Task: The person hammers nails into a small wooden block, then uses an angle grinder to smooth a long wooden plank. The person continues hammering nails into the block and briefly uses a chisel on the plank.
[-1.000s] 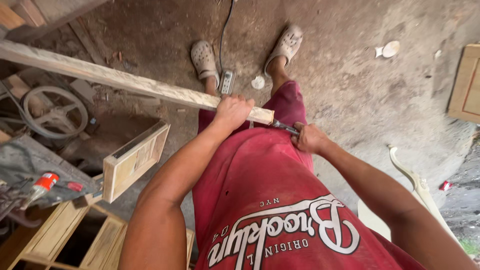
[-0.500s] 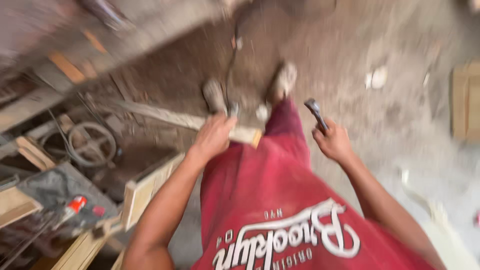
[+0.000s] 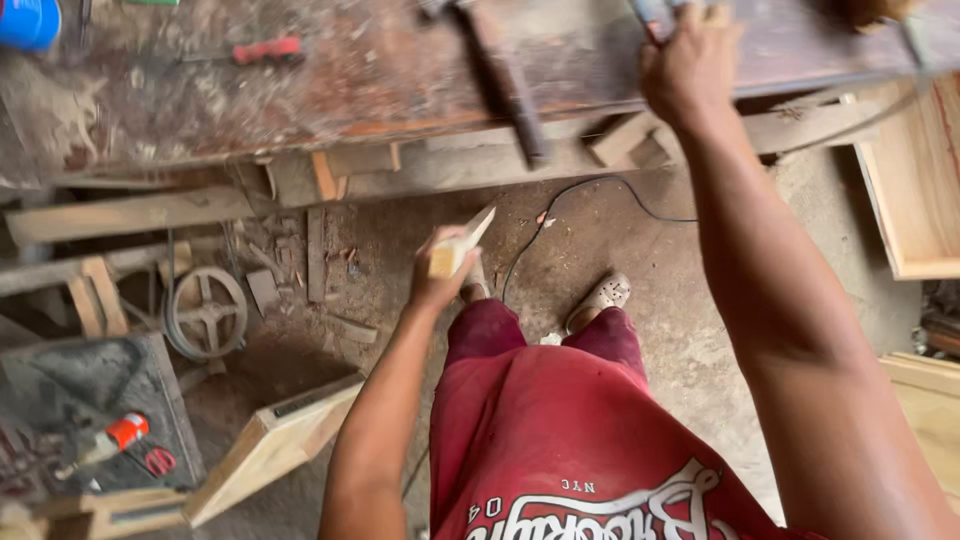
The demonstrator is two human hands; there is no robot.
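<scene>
1. The left hand [image 3: 437,283] is closed tight around a short, pale piece of wood with a pointed end [image 3: 458,246]. The wood sits in the middle of the view, out in front of the red shirt and above the dirt floor [image 3: 640,250].
2. The long way of the wood runs from the fist up and to the right. Its thin tip points toward the long, dusty brown wooden workbench [image 3: 330,90].
3. The right hand [image 3: 690,70] is stretched far out, up on the workbench. It is closed around something at the top edge of the view, but I cannot tell what, because the view cuts it off.
4. So the right hand is the one at the bench, and the left hand is lower and closer to the body. The two hands are well apart.
5. A dark, long-handled hammer [image 3: 505,85] lies on the bench just left of the right hand. A red-handled tool [image 3: 262,50] lies farther left.
6. Under the bench are wood scraps, a round grey metal wheel [image 3: 208,312] and a thin black cord [image 3: 600,195]. A pale wooden frame [image 3: 270,445] leans at the lower left. The picture is a bit blurry.
</scene>
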